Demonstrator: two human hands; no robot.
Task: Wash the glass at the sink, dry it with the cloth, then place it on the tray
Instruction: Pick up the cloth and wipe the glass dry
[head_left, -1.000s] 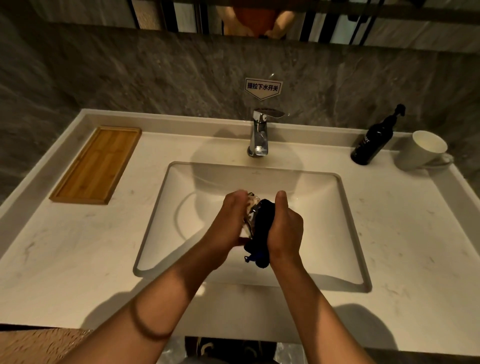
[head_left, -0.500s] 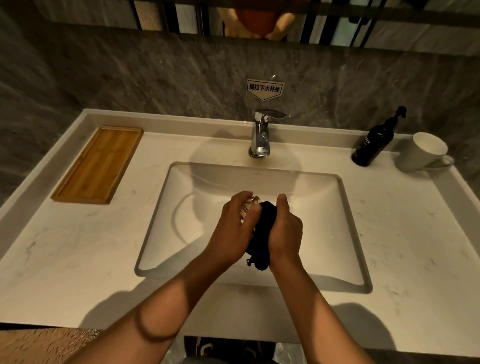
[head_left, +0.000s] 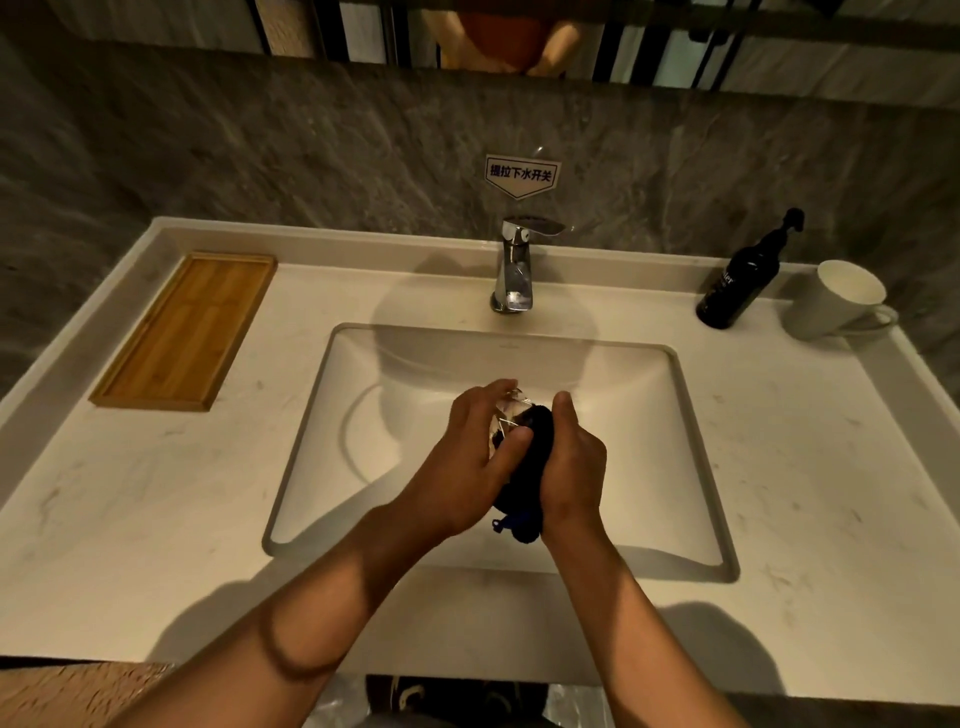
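Over the white sink basin (head_left: 426, 364) my left hand (head_left: 467, 467) grips a clear glass (head_left: 506, 418), most of it hidden by my fingers. My right hand (head_left: 571, 462) holds a dark blue cloth (head_left: 524, 467) pressed against the glass; a cloth corner hangs below my palms. A wooden tray (head_left: 187, 332) lies on the counter at the far left with nothing on it.
A chrome faucet (head_left: 514, 270) stands behind the basin, with no water running. A black pump bottle (head_left: 743, 280) and a white mug (head_left: 836, 301) sit at the back right. A dark stone wall with a small sign (head_left: 521, 174) rises behind the pale marble counter (head_left: 805, 493).
My left fingers have shifted over the top of the glass, turning it against the cloth. Both hands stay over the basin.
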